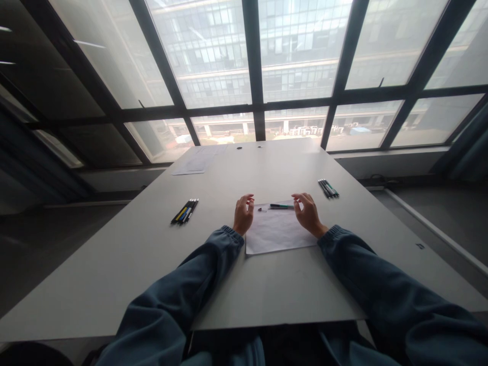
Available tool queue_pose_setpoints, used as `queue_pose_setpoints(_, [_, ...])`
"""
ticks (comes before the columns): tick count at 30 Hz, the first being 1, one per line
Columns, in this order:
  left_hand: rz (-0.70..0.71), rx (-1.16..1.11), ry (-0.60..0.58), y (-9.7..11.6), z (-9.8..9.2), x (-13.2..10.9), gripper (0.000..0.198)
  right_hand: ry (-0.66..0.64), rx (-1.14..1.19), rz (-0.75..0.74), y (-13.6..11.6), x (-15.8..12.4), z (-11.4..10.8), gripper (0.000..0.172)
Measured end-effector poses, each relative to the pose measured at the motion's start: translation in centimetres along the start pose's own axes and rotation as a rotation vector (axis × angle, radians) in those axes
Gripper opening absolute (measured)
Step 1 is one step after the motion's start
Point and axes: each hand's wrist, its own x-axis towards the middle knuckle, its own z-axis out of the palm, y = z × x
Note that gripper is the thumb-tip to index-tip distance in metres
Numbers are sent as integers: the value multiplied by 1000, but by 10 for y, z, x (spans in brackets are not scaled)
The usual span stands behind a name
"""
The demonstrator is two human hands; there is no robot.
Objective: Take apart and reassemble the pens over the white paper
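A sheet of white paper (280,234) lies on the table in front of me. At its left edge is my left hand (243,213), fingers curved and apart with nothing in them. Over the paper's right side, my right hand (306,212) is likewise open, its thumb and fingers parted. Between the hands, a dark pen with a green part (281,206) lies across the top of the sheet, its right end close to my right fingers. Left of the pen sits a small dark item (260,209), too small to name.
On the white table (133,274), a row of pens (185,211) lies to the left and another row of pens (328,188) to the right. Loose papers (194,161) rest at the far left corner. Large windows (297,51) stand beyond the far edge.
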Motion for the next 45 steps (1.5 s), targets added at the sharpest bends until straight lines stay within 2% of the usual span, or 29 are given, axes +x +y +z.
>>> queue_pose_setpoints(7, [8,-7,0,2,0,1,23,-33,-12,38,-2,0,0,24])
queue_pose_setpoints(16, [36,34,-25,2,0,1,18,-40,-32,5,1,-1,1,24])
queue_pose_setpoints(27, [177,184,-227,-2,1,-1,11,-277,-237,-102,1,-8,5,23])
queue_pose_setpoints(31, [206,278,-293,-1,2,-4,16,-336,-251,-126,2,-9,5,21])
queue_pose_setpoints(36, [235,374,-354,0,2,-7,19,-319,-215,-132,2,-7,5,21])
queue_pose_setpoints(45, [196,364,-375,6,-1,-7,13,-349,-238,-151,8,-9,9,19])
